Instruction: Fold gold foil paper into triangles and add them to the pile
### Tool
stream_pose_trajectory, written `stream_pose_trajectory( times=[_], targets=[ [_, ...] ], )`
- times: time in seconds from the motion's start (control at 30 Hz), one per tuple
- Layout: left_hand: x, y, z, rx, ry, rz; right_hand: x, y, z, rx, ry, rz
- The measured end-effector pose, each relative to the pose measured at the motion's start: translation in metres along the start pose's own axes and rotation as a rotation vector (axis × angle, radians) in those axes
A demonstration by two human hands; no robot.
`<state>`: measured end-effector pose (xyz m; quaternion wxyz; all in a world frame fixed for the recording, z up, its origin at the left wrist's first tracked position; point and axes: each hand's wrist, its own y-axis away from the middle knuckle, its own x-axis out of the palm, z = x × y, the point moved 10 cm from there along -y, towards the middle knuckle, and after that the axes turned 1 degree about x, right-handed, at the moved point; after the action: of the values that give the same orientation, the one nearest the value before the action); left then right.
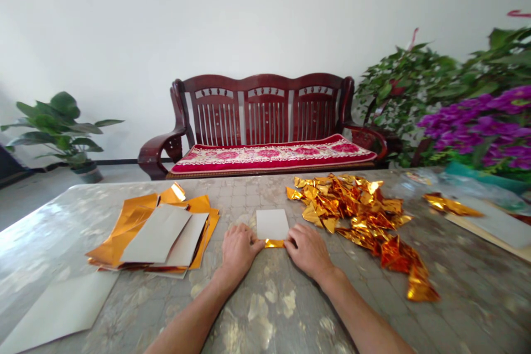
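Paper (271, 223) lies flat on the table (265, 310), pale side up, directly between and a little beyond my two hands. Along its near edge runs a narrow, shiny gold fold (274, 243), and that is where I have hold of it. My left hand (239, 246) has the fold's left end under thumb and fingers, and my right hand (309, 249) has its right end the same way. Both grips are narrow, closed down on the fold, with the gold showing between my thumbs.

Left of my grip sits an untidy stack (160, 232) of gold and pale sheets, their edges spread at different angles. Nearer to me than that, farther out to the left, a pale sheet (62, 310) lies on the table. Right of my grip, crumpled or folded gold pieces (357, 204) are heaped together, trailing toward me at their right end. Well apart beyond them on the right are another gold piece (452, 206), some clear plastic (477, 188) and purple flowers (485, 124).

Straight ahead, past the table, I see a dark red bench (267, 113) with a red patterned cover (274, 155). A potted plant (62, 130) stands to its left, and leafy plants (410, 86) rise to its right.
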<state>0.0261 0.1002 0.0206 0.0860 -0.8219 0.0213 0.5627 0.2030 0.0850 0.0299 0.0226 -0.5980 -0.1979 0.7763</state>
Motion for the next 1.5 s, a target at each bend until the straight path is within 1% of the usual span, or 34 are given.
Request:
stream_pose_trajectory(
  times=[0.33,0.57,0.63,0.73,0.83,0.9,1.0,1.07,1.13,1.23,1.3,1.33,1.4,1.5],
  targets=[
    [0.000,-0.001,-0.001,0.013,-0.011,-0.009,0.002,0.000,-0.007,0.070,-0.011,0.017],
    [0.000,-0.001,-0.002,0.018,-0.019,0.003,0.000,0.001,-0.010,0.111,-0.023,0.015],
    [0.000,0.000,-0.001,0.011,-0.024,-0.010,-0.001,0.001,-0.012,0.125,-0.024,0.018],
    [-0.002,0.003,-0.002,0.027,-0.021,-0.062,0.000,0.001,-0.015,0.145,-0.029,0.022],
    [-0.003,0.006,-0.013,0.139,0.007,-0.109,0.000,0.002,-0.019,0.162,-0.035,0.023],
    [-0.001,0.009,-0.027,0.278,0.008,-0.123,0.000,0.002,-0.020,0.169,-0.033,0.020],
    [0.011,0.017,-0.050,0.513,-0.018,-0.069,0.000,0.002,-0.020,0.172,-0.041,0.016],
    [0.020,0.023,-0.059,0.611,-0.043,-0.021,0.001,0.002,-0.021,0.179,-0.051,0.013],
    [0.025,0.029,-0.063,0.645,-0.091,-0.001,0.002,0.002,-0.022,0.187,-0.058,0.012],
    [0.032,0.037,-0.064,0.634,-0.211,0.005,0.002,0.002,-0.023,0.195,-0.064,0.010],
    [0.038,0.041,-0.064,0.605,-0.292,0.016,-0.001,0.002,-0.019,0.170,-0.065,-0.010],
    [0.040,0.042,-0.064,0.589,-0.323,0.019,-0.004,0.002,-0.014,0.133,-0.061,-0.022],
    [0.043,0.044,-0.064,0.568,-0.364,0.019,-0.007,0.003,0.003,0.007,-0.043,-0.032],
    [0.045,0.045,-0.066,0.557,-0.395,0.005,-0.004,0.007,0.030,-0.206,-0.009,0.013]
  ],
)
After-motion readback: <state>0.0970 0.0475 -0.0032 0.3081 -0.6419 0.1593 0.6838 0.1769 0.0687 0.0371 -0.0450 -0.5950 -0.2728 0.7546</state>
